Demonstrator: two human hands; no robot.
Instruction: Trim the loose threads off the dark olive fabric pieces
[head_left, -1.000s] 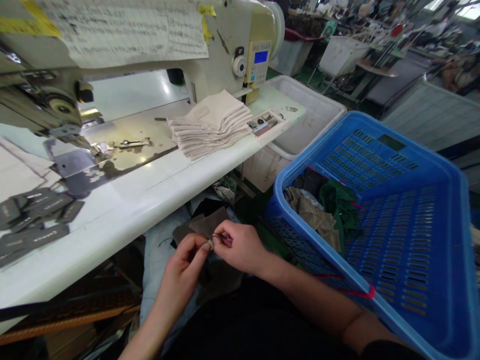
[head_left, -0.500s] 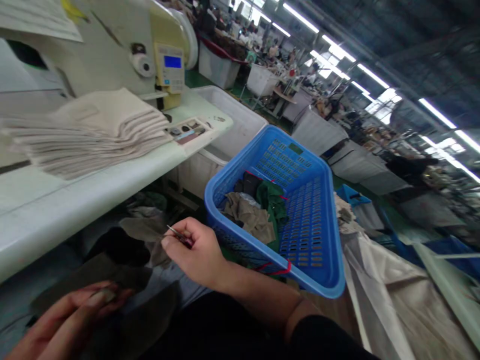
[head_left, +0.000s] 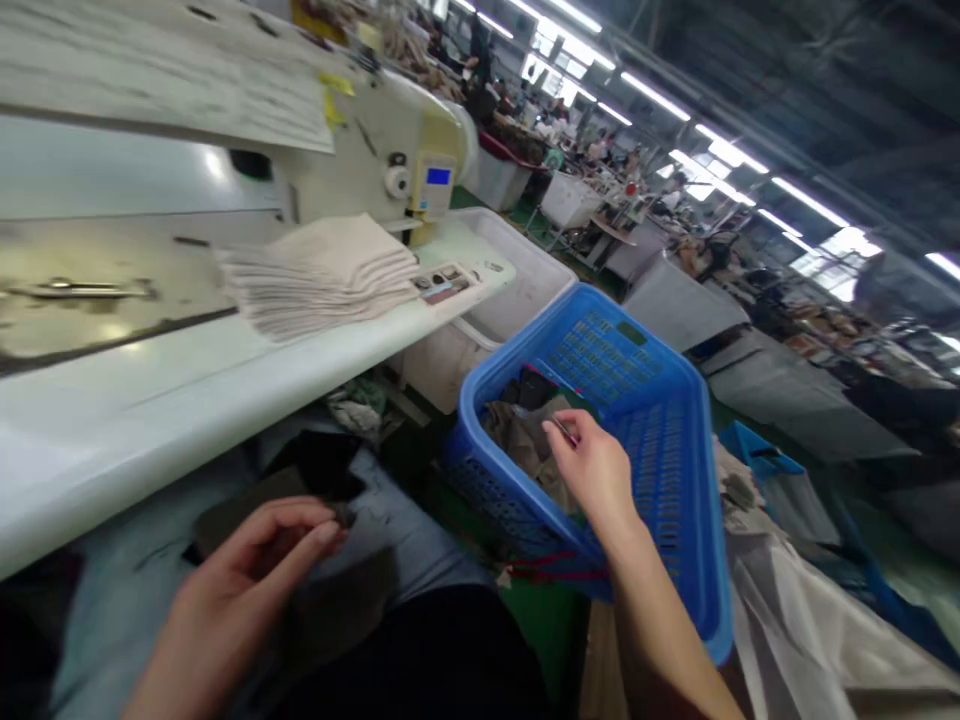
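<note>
My left hand [head_left: 255,560], low on the left, pinches the edge of a dark cloth piece [head_left: 352,595] that hangs over my lap. My right hand [head_left: 592,465] is over the blue basket [head_left: 469,400], its fingers closed on a small thin metal tool [head_left: 564,431]. Right at its fingertips is a grey-brown cloth piece [head_left: 551,412]; whether the fingers also grip it I cannot tell. Brown, dark and green cloth lies in the basket under the hand.
A sewing machine [head_left: 375,130] stands on a white table [head_left: 300,365] at the left, with a stack of beige cloth [head_left: 330,270] on it. Behind the basket is a white bin [head_left: 517,255]. Pale fabric [head_left: 795,600] hangs at the right.
My right hand has moved right, from beside the basket to over its inside, with the tool. A brown cloth piece formerly near it below the table now shows at the basket. The view has shifted left.
</note>
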